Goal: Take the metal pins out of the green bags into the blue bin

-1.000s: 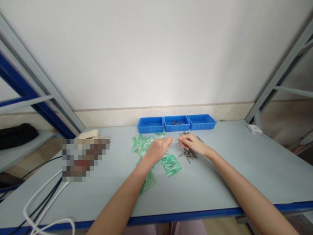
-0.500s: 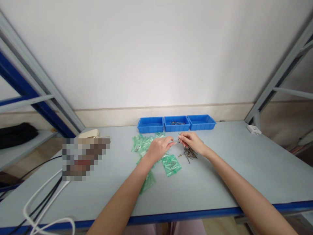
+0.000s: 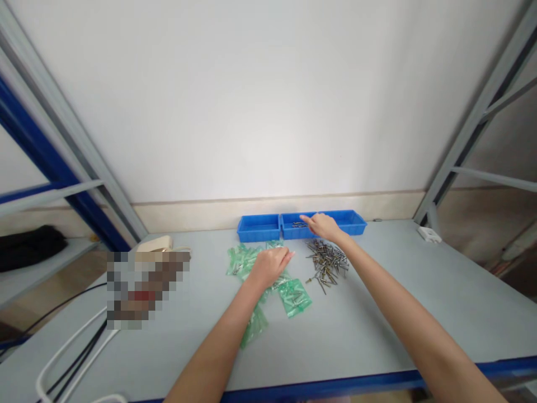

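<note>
Thin metal screws (image 3: 329, 260), some silver and some yellowish, lie in a loose heap toward the back edge of the table (image 3: 344, 336). Half a second ago the right hand (image 3: 324, 226) partly covered this heap; now it reaches over the middle blue tray (image 3: 289, 234), where a few thin metal pieces lie. The left hand (image 3: 271, 266) is above green bags (image 3: 295, 296). Whether either hand grips something, I cannot tell.
</note>
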A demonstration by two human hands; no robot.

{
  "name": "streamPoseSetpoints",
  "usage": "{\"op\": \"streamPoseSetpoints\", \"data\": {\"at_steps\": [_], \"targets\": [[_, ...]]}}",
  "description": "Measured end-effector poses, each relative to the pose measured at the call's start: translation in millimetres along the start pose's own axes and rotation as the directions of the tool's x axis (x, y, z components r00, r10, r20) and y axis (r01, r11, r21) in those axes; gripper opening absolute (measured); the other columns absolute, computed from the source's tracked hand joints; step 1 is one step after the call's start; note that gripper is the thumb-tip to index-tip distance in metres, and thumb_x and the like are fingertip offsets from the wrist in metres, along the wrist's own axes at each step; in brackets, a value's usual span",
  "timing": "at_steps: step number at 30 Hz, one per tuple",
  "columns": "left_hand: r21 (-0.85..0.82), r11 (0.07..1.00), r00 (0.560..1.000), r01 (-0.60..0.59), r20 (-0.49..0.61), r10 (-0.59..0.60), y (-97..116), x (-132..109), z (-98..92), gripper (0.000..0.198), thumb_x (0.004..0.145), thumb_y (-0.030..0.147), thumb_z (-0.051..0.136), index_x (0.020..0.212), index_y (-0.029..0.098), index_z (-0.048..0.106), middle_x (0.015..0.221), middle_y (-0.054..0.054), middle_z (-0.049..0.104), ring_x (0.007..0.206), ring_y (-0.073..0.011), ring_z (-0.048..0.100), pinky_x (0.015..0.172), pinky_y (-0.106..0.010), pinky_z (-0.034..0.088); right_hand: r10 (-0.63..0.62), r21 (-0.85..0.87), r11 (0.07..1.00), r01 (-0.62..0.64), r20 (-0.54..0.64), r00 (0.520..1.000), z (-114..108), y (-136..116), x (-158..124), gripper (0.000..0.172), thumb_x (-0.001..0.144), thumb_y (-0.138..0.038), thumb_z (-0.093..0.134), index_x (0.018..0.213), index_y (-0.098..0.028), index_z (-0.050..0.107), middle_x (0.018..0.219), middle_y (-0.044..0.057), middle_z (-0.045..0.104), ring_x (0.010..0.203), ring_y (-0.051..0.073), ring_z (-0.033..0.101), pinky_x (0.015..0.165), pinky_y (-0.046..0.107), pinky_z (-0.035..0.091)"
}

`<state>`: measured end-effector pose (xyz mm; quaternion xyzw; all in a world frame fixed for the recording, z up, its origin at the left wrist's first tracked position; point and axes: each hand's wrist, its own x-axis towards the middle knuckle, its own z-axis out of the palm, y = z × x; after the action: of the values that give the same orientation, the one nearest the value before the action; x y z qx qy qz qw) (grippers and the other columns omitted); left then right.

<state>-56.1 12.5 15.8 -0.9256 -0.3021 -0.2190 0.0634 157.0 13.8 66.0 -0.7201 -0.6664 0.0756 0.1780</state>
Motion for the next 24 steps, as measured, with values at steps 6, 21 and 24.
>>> {"op": "streamPoseSetpoints", "data": {"at_steps": [6,21,24], "targets": [[-0.042,0.998,0.999,-0.051,0.013,0.052,2.2,0.2,0.8,0.041,0.094,0.036,0.027,0.073,0.016,0.055,0.068,-0.002,0.061,0.067,-0.015,0.059,0.057,-0.024,0.035,-0.497,0.254,0.864,0.434,0.294,0.816,18.2,6.3,-64.8,0.03,0.066,-0.04,0.073,0.087,-0.021,0.068,0.087,0.002,0.061,0.082,0.017,0.054,0.072,0.023,0.038],[-0.047,0.996,0.996,-0.073,0.044,0.075,4.5,-0.7,-0.3,0.032,0.092,0.042,0.034,0.089,0.017,0.055,0.071,-0.001,0.062,0.065,-0.0141,0.059,0.057,-0.023,0.037,-0.374,0.141,0.92,0.366,0.03,0.927,44.7,3.1,-77.0,0.009,0.083,-0.022,0.056,0.079,-0.018,0.064,0.076,0.003,0.064,0.073,0.016,0.056,0.066,0.024,0.035],[-0.049,0.989,0.989,-0.142,0.031,0.143,7.0,-1.2,-1.6,0.033,0.089,0.045,0.039,0.102,0.017,0.051,0.078,-0.001,0.063,0.07,-0.0144,0.06,0.059,-0.023,0.04,-0.339,0.301,0.897,0.324,-0.002,0.941,43.3,5.3,-75.2,0.011,0.084,-0.021,0.052,0.08,-0.019,0.062,0.074,0.0,0.064,0.068,0.013,0.056,0.064,0.022,0.035]]}}
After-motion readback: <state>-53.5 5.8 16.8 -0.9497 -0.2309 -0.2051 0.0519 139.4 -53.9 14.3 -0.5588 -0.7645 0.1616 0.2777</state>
